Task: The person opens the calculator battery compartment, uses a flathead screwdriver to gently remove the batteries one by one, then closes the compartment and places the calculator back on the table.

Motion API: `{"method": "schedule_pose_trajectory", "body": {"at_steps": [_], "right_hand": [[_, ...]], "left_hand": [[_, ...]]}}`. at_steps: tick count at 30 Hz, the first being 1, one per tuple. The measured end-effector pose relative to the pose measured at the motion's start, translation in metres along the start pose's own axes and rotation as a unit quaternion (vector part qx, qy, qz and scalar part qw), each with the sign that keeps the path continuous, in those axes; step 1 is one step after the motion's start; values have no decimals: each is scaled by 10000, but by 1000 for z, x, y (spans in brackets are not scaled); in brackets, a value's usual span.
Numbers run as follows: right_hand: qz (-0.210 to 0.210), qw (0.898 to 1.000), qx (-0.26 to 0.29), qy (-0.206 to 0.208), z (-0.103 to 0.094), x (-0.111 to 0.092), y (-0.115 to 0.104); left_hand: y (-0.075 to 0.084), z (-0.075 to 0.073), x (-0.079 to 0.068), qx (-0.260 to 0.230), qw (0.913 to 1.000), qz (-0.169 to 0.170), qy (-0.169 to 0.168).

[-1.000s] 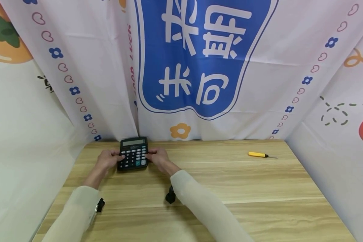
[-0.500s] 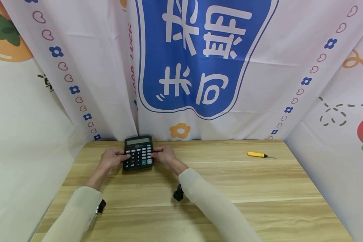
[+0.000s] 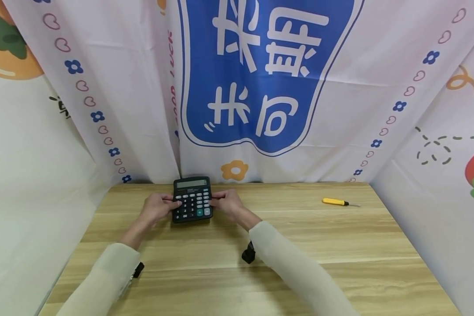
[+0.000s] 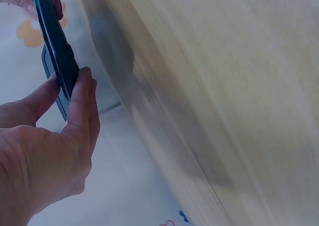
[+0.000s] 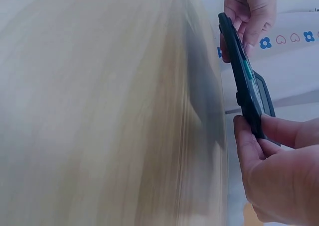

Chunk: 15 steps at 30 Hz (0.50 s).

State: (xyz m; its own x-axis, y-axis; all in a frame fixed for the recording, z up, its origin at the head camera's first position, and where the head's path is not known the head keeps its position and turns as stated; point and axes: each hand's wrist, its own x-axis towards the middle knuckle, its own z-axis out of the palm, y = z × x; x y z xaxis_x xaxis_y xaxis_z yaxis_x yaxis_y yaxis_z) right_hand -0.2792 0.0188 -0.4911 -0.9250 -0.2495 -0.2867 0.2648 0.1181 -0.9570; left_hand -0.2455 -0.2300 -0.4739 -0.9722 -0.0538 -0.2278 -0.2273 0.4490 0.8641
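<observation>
A black calculator (image 3: 192, 199) with a grey display at its far end is held off the tabletop, near the back edge left of the middle. My left hand (image 3: 157, 207) pinches its left side, thumb over the keys and fingers underneath. On the opposite side my right hand (image 3: 229, 204) pinches it in the same way. The left wrist view shows the calculator (image 4: 55, 47) edge-on between thumb and fingers, apart from the wood. In the right wrist view the raised display part of the calculator (image 5: 264, 94) shows, with both hands on the body.
A yellow-handled screwdriver (image 3: 335, 202) lies at the back right of the wooden table (image 3: 320, 245). Printed cloth (image 3: 339, 145) hangs right behind the table's back edge, with white sheets along both sides.
Both hands have carried the calculator steadily to the right along the back of the table, keeping the same hold. The screwdriver stays where it was.
</observation>
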Motion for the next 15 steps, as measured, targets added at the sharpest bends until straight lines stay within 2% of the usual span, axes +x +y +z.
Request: {"method": "schedule_pose_trajectory", "body": {"at_steps": [6,15], "right_hand": [[-1,10000,-54,-9,-22,-10,5],[-77,9998,-173,5,-53,-23,10]], "left_hand": [[9,20,-4,192,9995,230,-134],[19,48,-9,122,9988,376,-274]]}}
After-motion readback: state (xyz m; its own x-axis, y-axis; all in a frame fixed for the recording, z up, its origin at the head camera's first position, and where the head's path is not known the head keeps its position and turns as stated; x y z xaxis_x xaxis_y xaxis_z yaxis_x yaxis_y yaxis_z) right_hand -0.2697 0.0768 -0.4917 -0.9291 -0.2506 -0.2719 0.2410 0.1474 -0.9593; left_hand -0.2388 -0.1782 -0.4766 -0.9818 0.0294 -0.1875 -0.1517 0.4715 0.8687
